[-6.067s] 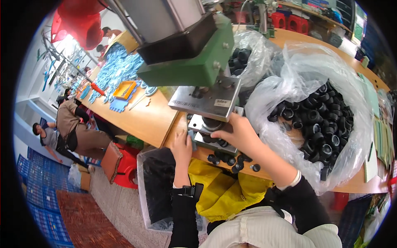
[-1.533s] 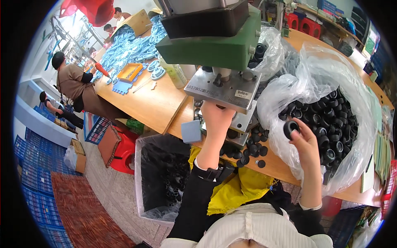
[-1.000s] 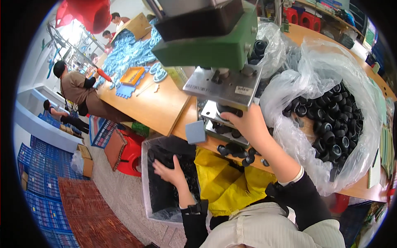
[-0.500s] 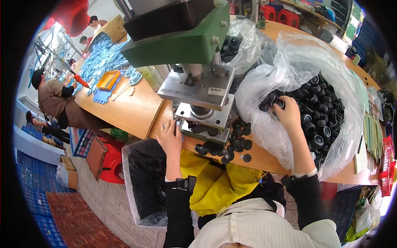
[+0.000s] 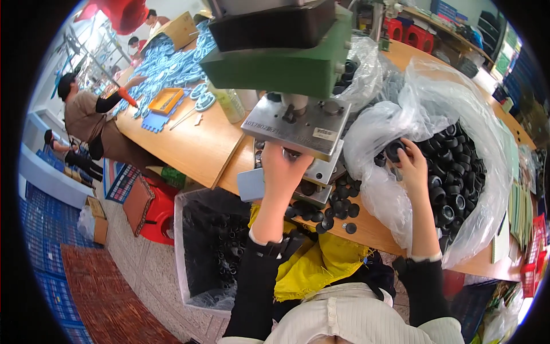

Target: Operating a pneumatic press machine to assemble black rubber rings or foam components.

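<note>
My left hand (image 5: 279, 175) reaches into the green press (image 5: 275, 71), its fingers hidden under the upper steel plate (image 5: 301, 127). Part of a dark round piece shows beside that hand, but I cannot tell whether it is gripped. At the left rim of the clear plastic bag (image 5: 372, 189), my right hand (image 5: 413, 163) is closed around a black toy wheel (image 5: 395, 150). More black wheels (image 5: 450, 189) fill the bag. Small black round discs (image 5: 342, 207) lie scattered on the table in front of the press.
A light blue-grey flat piece (image 5: 250, 184) juts out left of the press. Below the table edge stands a lined box (image 5: 197, 241) with black round parts inside. Yellow cloth (image 5: 321, 258) hangs over my lap. Blue parts (image 5: 172, 71) heap on the left table, where another person (image 5: 86, 112) works.
My left hand has gone from the table edge left of the press in between its plates. My right hand has drawn a wheel up at the bag's left side. The whole view has shifted slightly.
</note>
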Available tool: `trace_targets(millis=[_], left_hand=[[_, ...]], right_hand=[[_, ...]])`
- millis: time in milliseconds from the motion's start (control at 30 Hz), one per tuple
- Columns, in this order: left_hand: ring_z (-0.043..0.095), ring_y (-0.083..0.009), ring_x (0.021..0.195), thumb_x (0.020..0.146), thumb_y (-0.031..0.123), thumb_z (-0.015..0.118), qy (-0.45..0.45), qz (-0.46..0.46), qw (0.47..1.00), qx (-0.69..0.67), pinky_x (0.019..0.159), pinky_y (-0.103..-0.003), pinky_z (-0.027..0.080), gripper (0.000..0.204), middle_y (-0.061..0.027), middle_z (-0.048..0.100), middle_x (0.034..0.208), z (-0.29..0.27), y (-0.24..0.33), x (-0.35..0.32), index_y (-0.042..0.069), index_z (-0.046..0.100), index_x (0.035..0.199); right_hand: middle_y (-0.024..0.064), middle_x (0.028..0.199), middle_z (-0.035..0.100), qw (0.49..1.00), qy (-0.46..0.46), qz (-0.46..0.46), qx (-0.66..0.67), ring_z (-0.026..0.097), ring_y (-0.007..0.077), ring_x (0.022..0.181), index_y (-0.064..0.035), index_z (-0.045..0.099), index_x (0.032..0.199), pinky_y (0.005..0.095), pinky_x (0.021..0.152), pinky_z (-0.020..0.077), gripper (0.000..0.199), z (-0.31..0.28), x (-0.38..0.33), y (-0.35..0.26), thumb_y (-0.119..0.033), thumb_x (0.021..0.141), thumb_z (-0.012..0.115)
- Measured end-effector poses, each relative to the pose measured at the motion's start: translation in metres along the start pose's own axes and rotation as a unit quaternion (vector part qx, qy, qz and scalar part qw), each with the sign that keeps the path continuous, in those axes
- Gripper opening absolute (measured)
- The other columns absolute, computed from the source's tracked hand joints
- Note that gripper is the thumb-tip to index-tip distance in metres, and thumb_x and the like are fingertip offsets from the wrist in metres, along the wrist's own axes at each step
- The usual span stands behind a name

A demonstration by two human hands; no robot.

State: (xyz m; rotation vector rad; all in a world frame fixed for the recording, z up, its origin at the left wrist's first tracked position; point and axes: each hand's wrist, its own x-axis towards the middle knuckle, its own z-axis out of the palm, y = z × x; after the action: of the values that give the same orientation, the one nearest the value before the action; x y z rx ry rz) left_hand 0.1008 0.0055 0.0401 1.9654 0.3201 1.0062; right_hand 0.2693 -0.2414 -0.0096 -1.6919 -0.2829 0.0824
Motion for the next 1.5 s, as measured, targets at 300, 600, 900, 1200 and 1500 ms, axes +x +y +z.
trace_targets(millis=[300,600,900,1200,1500], left_hand=[[0.061,-0.0232,0.086,0.070,0.015,0.079,0.185,0.009,0.983,0.008,0.077,-0.032,0.048,0.043,-0.0122,0.063,0.095,0.006,-0.019,-0.041,0.001,0.060,0.105],[0.034,-0.0391,0.128,0.078,0.020,0.074,0.345,-0.161,0.849,0.367,0.106,-0.046,0.027,0.055,-0.0257,0.039,0.136,-0.127,-0.105,-0.148,-0.006,0.048,0.119],[0.049,-0.0356,0.119,0.089,0.018,0.054,0.003,-0.029,0.925,0.378,0.095,-0.047,0.039,0.026,-0.0125,0.059,0.120,-0.053,-0.141,-0.064,0.006,0.062,0.110],[0.044,-0.0359,0.124,0.092,0.016,0.047,-0.010,-0.060,0.952,0.301,0.101,-0.051,0.032,0.033,-0.0139,0.054,0.129,-0.064,-0.125,-0.067,0.004,0.056,0.121],[0.056,-0.0349,0.100,0.068,0.018,0.076,0.096,0.100,0.987,0.084,0.086,-0.044,0.042,0.050,-0.0178,0.060,0.106,-0.005,-0.011,-0.027,0.001,0.056,0.109]], right_hand=[[0.0101,0.103,0.064,0.976,-0.177,-0.090,0.089,0.064,0.0150,0.086,0.0023,0.053,0.119,0.0268,0.076,0.0509,0.053,0.074,-0.088,-0.069,-0.004,0.072,0.076],[0.0190,0.079,0.061,0.952,-0.089,-0.252,-0.152,0.060,0.0369,0.078,0.0020,0.064,0.087,0.0429,0.071,0.0486,0.035,0.158,-0.077,-0.084,-0.025,0.068,0.077],[0.0228,0.101,0.061,0.953,-0.155,-0.246,-0.092,0.058,0.0380,0.096,0.0029,0.057,0.107,0.0413,0.081,0.0478,0.046,0.126,-0.090,-0.100,-0.020,0.072,0.075],[0.0244,0.102,0.062,0.922,-0.109,-0.033,-0.371,0.060,0.0368,0.094,0.0019,0.063,0.095,0.0421,0.082,0.0480,0.038,0.017,0.009,-0.005,-0.026,0.072,0.072],[0.0210,0.101,0.055,0.931,0.022,-0.137,-0.337,0.058,0.0362,0.087,0.0032,0.059,0.103,0.0379,0.079,0.0475,0.045,0.017,-0.002,0.009,-0.016,0.065,0.074]])
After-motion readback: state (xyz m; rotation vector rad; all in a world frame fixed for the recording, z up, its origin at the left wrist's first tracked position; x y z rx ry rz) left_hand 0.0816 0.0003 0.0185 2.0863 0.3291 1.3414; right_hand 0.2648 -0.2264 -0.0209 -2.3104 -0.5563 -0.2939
